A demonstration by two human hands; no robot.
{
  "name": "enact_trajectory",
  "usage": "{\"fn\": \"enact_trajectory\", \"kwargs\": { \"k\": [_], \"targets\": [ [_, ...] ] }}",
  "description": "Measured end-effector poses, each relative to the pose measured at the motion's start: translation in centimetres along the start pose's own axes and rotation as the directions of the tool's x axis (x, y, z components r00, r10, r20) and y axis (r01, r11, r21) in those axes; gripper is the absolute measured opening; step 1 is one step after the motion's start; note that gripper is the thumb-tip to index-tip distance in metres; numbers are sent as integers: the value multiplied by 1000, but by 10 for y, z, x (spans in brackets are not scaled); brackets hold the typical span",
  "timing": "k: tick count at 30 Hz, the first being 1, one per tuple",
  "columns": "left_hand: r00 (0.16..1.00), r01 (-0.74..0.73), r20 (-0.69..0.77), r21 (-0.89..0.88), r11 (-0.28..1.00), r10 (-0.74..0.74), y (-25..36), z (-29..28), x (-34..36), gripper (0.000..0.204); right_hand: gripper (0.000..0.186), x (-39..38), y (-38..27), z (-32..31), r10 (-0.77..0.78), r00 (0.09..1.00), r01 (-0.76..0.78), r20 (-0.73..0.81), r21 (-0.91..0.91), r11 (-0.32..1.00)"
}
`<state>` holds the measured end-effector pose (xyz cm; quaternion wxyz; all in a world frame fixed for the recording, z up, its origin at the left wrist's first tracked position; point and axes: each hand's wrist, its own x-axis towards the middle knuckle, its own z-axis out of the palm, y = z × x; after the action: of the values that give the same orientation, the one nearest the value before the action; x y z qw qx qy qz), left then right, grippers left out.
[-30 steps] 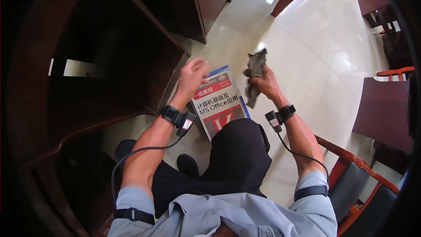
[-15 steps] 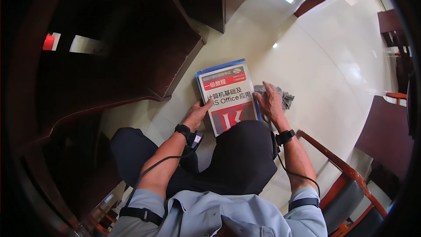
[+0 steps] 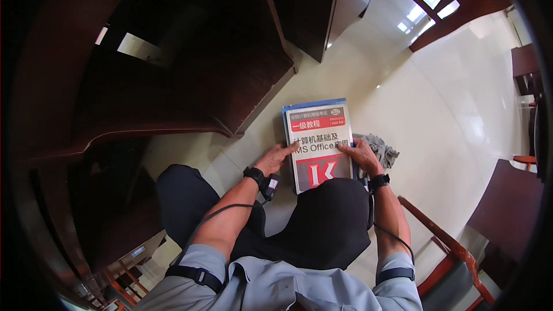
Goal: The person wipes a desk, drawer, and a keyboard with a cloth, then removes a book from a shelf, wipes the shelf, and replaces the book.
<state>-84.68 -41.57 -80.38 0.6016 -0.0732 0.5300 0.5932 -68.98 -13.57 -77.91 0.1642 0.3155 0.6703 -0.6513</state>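
A white and red paperback textbook is held above my knee, its cover facing up. Blue edges of something flat, perhaps another book, show beneath it along the top. My left hand grips the left side, thumb on the cover and fingers hidden below. On the opposite side my right hand is closed on the book's edge, its thumb also on the cover. Just beyond that hand, a crumpled grey cloth lies partly hidden by it.
Dark wooden furniture stands close on my left, its corner reaching toward the book. A chair with a reddish wooden arm is at my lower right, and another wooden frame stands far right. Pale glossy tiles cover the floor.
My right hand, earlier with fingers spread beside the grey cloth, has closed on the book's right side. The left hand keeps its hold. The whole view has shifted.
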Motion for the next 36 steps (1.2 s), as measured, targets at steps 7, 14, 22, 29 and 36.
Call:
{"fn": "enact_trajectory", "kwargs": {
  "k": [7,14,22,29,36],
  "targets": [
    [992,-94,75,-45,995,98,-8,7,-3,73,44,0,-5,2,-19,1000,20,-8,25,1000],
    [995,-87,44,-45,995,89,-3,12,-2,65,43,7,3,2,20,999,-23,46,62,998],
    [988,-151,-25,19,988,151,35,48,-35,49,50,13,18,-9,21,987,-47,160,161,986],
    [954,-300,-12,57,952,301,80,79,-86,56,58,11,25,-7,-85,958,-65,273,495,867],
    [920,-357,-110,156,921,376,93,93,-120,63,74,12,21,47,-247,845,-213,474,723,658]
  ]
}}
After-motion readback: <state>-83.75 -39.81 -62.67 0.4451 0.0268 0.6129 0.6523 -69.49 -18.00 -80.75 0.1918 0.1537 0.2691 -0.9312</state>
